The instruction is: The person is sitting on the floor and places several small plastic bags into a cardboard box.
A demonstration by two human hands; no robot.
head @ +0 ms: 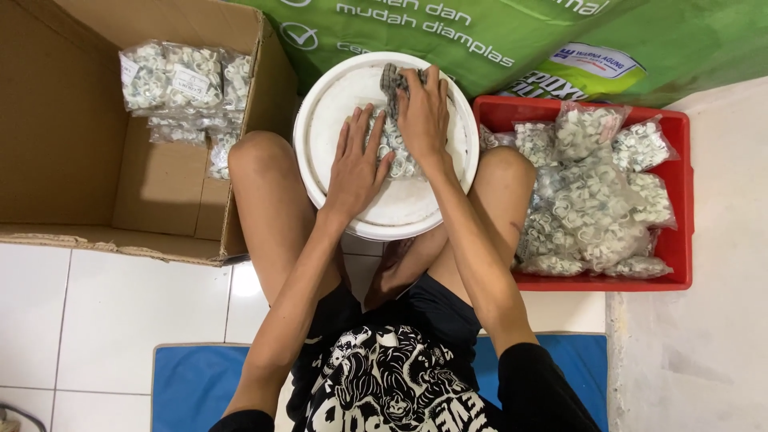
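A clear plastic bag of small white clips lies on a round white bucket lid between my knees. My left hand lies flat with spread fingers on the bag's left side. My right hand presses down on the bag's upper part, fingers together, next to a grey cloth at the lid's far edge. Neither hand visibly grips the bag.
An open cardboard box on the left holds several filled clip bags. A red plastic tray on the right is piled with more bags. Green sacks lean behind. A blue mat lies under me on white tiles.
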